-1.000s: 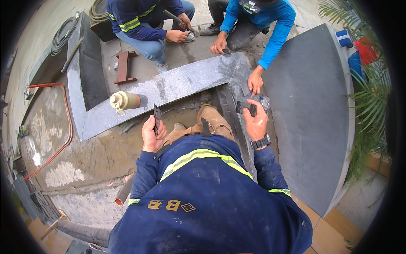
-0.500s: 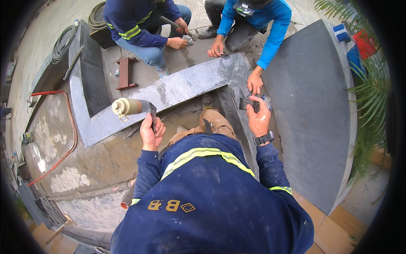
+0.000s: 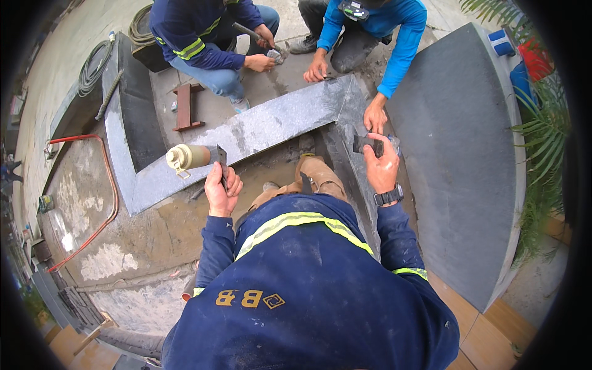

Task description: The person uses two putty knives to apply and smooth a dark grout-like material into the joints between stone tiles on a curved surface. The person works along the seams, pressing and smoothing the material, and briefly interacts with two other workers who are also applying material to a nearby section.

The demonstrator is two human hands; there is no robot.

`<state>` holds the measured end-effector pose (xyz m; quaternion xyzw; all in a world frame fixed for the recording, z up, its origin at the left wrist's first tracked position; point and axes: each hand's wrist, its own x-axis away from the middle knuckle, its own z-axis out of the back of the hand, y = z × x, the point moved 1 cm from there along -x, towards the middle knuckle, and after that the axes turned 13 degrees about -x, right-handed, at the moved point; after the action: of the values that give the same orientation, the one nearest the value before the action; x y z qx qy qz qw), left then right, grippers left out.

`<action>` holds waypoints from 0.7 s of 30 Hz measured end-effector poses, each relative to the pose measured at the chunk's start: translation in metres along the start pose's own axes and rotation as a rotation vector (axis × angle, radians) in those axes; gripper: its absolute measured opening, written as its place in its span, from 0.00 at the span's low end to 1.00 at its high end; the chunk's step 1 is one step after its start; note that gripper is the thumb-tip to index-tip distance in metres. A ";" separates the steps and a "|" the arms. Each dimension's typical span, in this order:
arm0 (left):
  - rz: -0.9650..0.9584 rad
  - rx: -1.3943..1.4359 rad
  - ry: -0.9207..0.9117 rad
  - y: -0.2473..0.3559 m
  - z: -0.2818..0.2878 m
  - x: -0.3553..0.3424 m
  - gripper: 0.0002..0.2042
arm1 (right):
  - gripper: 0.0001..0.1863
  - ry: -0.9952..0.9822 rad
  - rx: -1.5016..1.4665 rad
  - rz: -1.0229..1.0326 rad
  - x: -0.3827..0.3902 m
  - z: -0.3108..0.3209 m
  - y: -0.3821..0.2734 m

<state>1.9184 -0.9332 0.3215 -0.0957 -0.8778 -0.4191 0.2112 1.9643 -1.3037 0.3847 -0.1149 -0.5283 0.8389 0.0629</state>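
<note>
My left hand [image 3: 224,192] is closed around a thin dark piece [image 3: 222,161], held on edge; its exact kind I cannot make out. A cream bottle [image 3: 188,158] with a looped lid stands on the grey stone coping [image 3: 271,123] just beyond that hand. Over the right end of the coping, my right hand [image 3: 382,168], with a black watch at its wrist, pinches a small dark rectangular piece [image 3: 366,144] between thumb and fingers. A co-worker's hand [image 3: 375,116] in a bright blue sleeve reaches down close to that piece.
One co-worker [image 3: 209,46] in navy crouches at the far side with a hammer-like tool; another [image 3: 382,37] in blue kneels at the right. A brown metal I-shaped piece [image 3: 184,108], a red hose [image 3: 114,185] and a large dark slab [image 3: 456,160] lie around.
The dark piece in my right hand has tilted slightly and shows its face differently. My left hand keeps its grip. The whole view has shifted a little.
</note>
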 end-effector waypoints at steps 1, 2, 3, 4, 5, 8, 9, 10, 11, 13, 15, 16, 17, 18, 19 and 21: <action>-0.002 0.001 0.004 0.000 -0.001 0.000 0.19 | 0.13 0.001 -0.005 -0.002 0.000 0.000 0.000; -0.003 0.002 0.008 0.000 -0.002 0.000 0.19 | 0.14 0.003 -0.002 0.002 0.000 0.000 0.000; -0.001 0.011 0.011 0.000 -0.002 0.001 0.19 | 0.14 0.004 0.002 0.005 0.000 -0.001 0.001; 0.001 0.021 0.013 -0.002 -0.001 0.001 0.19 | 0.14 0.005 0.006 0.009 0.000 -0.001 0.001; 0.003 0.032 0.016 -0.003 -0.001 0.001 0.19 | 0.14 0.007 -0.001 -0.002 0.000 -0.001 0.002; 0.011 0.059 0.007 -0.006 0.001 0.002 0.19 | 0.14 0.007 -0.011 -0.026 0.001 -0.002 0.002; 0.010 0.064 0.009 -0.006 0.001 0.002 0.19 | 0.14 0.005 -0.006 -0.025 0.001 -0.002 0.000; 0.011 0.070 0.011 -0.007 0.001 0.003 0.19 | 0.14 0.003 -0.002 -0.025 0.001 -0.002 0.000; 0.010 0.075 0.012 -0.008 0.001 0.003 0.19 | 0.14 0.002 0.000 -0.023 0.001 -0.002 0.001; 0.009 0.076 0.023 -0.008 0.001 0.004 0.19 | 0.14 -0.002 0.003 -0.020 0.002 -0.003 0.003; 0.006 0.084 0.025 -0.008 0.003 0.005 0.19 | 0.14 -0.003 -0.005 -0.029 0.002 -0.004 0.001; 0.005 0.094 0.019 -0.009 0.003 0.005 0.19 | 0.14 -0.002 -0.007 -0.033 0.002 -0.004 0.000; 0.004 0.104 0.013 -0.009 0.004 0.005 0.19 | 0.13 0.003 0.024 0.025 0.002 -0.004 0.001; 0.004 0.112 0.015 -0.009 0.004 0.005 0.19 | 0.13 0.009 0.055 0.084 0.002 -0.003 0.004; 0.004 0.120 0.017 -0.009 0.005 0.006 0.19 | 0.13 0.014 0.086 0.145 0.002 -0.003 0.006; 0.002 0.136 0.014 -0.010 0.008 0.006 0.19 | 0.13 0.015 0.061 0.137 0.004 -0.002 0.005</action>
<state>1.9072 -0.9335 0.3133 -0.0790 -0.9027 -0.3590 0.2234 1.9615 -1.3033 0.3788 -0.1551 -0.4929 0.8561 0.0130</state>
